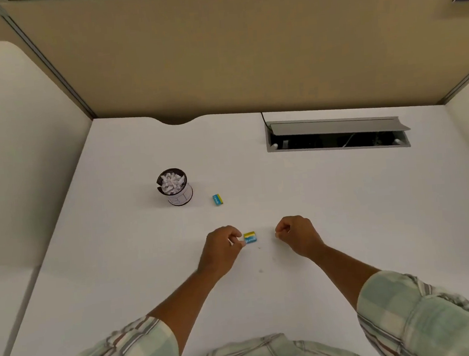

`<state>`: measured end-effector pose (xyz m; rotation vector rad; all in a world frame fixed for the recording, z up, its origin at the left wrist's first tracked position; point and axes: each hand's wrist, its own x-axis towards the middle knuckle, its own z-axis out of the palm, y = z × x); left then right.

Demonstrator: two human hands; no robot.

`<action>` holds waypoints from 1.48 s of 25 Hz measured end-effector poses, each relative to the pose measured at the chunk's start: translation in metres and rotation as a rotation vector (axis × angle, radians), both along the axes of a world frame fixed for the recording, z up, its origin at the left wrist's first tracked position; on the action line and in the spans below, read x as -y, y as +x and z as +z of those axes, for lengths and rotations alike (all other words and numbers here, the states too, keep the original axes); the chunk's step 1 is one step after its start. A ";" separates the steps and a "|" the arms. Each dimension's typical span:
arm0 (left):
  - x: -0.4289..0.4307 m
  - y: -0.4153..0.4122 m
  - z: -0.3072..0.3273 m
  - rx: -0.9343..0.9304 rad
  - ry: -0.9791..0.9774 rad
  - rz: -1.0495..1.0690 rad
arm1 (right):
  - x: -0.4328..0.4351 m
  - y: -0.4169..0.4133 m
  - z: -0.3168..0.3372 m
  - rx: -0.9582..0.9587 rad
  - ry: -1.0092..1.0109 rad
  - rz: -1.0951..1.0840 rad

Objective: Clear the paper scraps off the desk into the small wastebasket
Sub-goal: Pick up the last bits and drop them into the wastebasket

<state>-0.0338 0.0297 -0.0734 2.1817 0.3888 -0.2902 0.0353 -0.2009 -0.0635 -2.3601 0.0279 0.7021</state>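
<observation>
A small dark wastebasket with a white label stands on the white desk, left of centre, filled with crumpled white paper scraps. My left hand rests on the desk with fingers curled. Its fingertips are right at the left edge of a small blue-and-yellow packet that lies flat. My right hand is curled into a loose fist a short way right of that packet, apart from it. A second blue-and-yellow packet lies just right of the wastebasket. I see no loose white scraps on the desk.
An open cable tray with a raised grey lid is set into the desk at the back right. Tan partition walls close off the back. A white side panel stands at the left. A few tiny specks lie near me.
</observation>
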 end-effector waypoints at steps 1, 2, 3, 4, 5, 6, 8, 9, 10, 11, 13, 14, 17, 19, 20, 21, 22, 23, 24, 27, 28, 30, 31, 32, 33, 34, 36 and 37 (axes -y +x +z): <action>0.007 -0.009 -0.007 -0.044 0.007 -0.050 | 0.006 -0.008 -0.003 -0.002 -0.026 0.006; 0.015 -0.016 -0.014 -0.084 0.014 -0.102 | 0.014 -0.015 -0.006 -0.007 -0.049 0.008; 0.021 -0.023 -0.019 -0.116 0.026 -0.152 | 0.022 -0.022 -0.008 -0.017 -0.074 0.012; 0.026 -0.029 -0.023 -0.141 0.037 -0.194 | 0.030 -0.028 -0.011 -0.030 -0.098 0.023; 0.028 -0.034 -0.027 -0.159 0.044 -0.227 | 0.037 -0.034 -0.013 -0.044 -0.117 0.036; 0.031 -0.038 -0.029 -0.165 0.050 -0.251 | 0.043 -0.039 -0.016 -0.053 -0.127 0.049; 0.034 -0.042 -0.032 -0.158 0.068 -0.275 | 0.049 -0.046 -0.020 -0.047 -0.137 0.073; 0.036 -0.043 -0.032 -0.152 0.081 -0.277 | 0.050 -0.048 -0.021 -0.036 -0.145 0.085; 0.037 -0.043 -0.032 -0.144 0.097 -0.274 | 0.049 -0.050 -0.023 -0.023 -0.156 0.099; 0.040 -0.043 -0.031 -0.134 0.112 -0.269 | 0.048 -0.051 -0.025 -0.011 -0.170 0.115; 0.045 -0.043 -0.031 -0.115 0.136 -0.255 | 0.046 -0.053 -0.028 0.010 -0.206 0.147; 0.047 -0.043 -0.031 -0.113 0.149 -0.249 | 0.046 -0.054 -0.029 0.019 -0.221 0.159; 0.052 -0.044 -0.031 -0.103 0.199 -0.242 | 0.046 -0.056 -0.031 0.037 -0.232 0.194; 0.055 -0.044 -0.030 -0.093 0.222 -0.244 | 0.046 -0.057 -0.032 0.054 -0.241 0.233; 0.055 -0.044 -0.029 -0.093 0.227 -0.245 | 0.046 -0.058 -0.031 0.063 -0.245 0.254; 0.055 -0.043 -0.028 -0.094 0.227 -0.240 | 0.046 -0.058 -0.031 0.067 -0.247 0.268; 0.055 -0.042 -0.026 -0.095 0.217 -0.229 | 0.046 -0.058 -0.029 0.067 -0.240 0.269; 0.055 -0.040 -0.025 -0.098 0.194 -0.205 | 0.045 -0.058 -0.028 0.065 -0.223 0.255; 0.055 -0.038 -0.025 -0.100 0.161 -0.168 | 0.045 -0.058 -0.027 0.067 -0.200 0.234; 0.056 -0.029 -0.024 -0.102 0.079 -0.042 | 0.038 -0.058 -0.023 0.074 -0.148 0.145; 0.056 -0.026 -0.023 -0.100 0.063 -0.020 | 0.035 -0.058 -0.023 0.064 -0.124 0.108; 0.055 -0.021 -0.024 -0.087 0.029 0.010 | 0.028 -0.058 -0.024 0.046 -0.060 0.046; 0.054 -0.020 -0.024 -0.083 0.015 0.021 | 0.024 -0.057 -0.025 0.040 -0.033 0.023; 0.053 -0.018 -0.025 -0.079 0.009 0.028 | 0.019 -0.056 -0.026 0.031 -0.010 0.008; 0.052 -0.016 -0.026 -0.072 0.007 0.030 | 0.014 -0.055 -0.026 0.020 0.003 0.002; 0.052 -0.014 -0.027 -0.063 0.011 0.026 | 0.010 -0.053 -0.027 0.013 0.005 0.006; 0.052 -0.011 -0.028 -0.052 0.032 0.001 | 0.005 -0.051 -0.031 0.009 -0.028 0.027; 0.053 -0.010 -0.028 -0.050 0.053 -0.013 | 0.003 -0.049 -0.033 0.004 -0.049 0.038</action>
